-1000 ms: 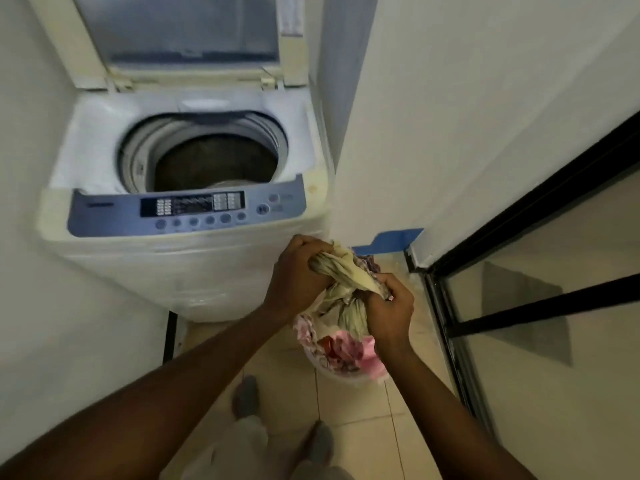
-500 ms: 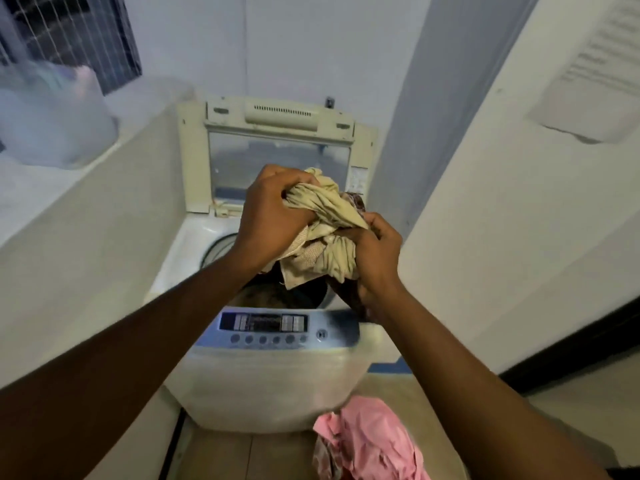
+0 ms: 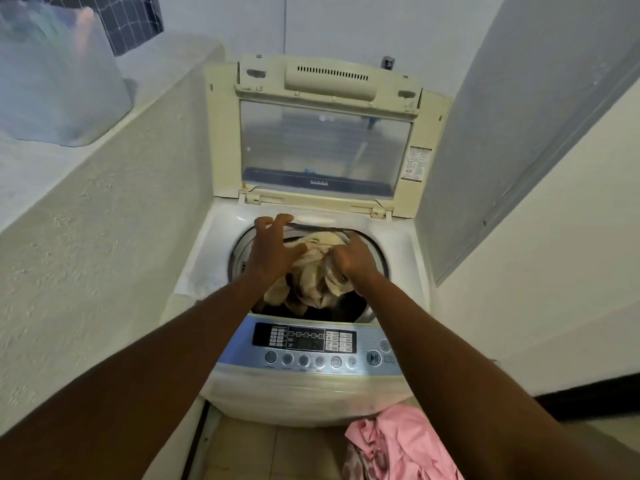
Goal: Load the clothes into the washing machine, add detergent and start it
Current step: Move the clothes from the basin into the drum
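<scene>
A white top-loading washing machine [image 3: 398, 244] stands ahead with its lid [image 3: 322, 140] raised upright. A bundle of cream clothes [image 3: 313, 275] hangs in the mouth of the drum. My left hand [image 3: 273, 251] hovers over the bundle with its fingers spread and touches it at most lightly. My right hand [image 3: 353, 259] still grips the right side of the cream clothes. The blue control panel [image 3: 311, 348] with its buttons lies just below my forearms. More clothes, a pink garment [image 3: 401, 445] on top, lie on the floor at the lower right.
A low plastered wall [image 3: 114, 220] runs along the left, with a translucent plastic bag [image 3: 55, 77] on its ledge. A white wall [image 3: 540, 254] closes in on the right, with a black frame at its foot. Tiled floor [image 3: 259, 452] shows below the machine.
Both hands lifted the cream bundle from the basket on the floor up over the machine and lowered it into the drum. My left hand has let go and spread open.
</scene>
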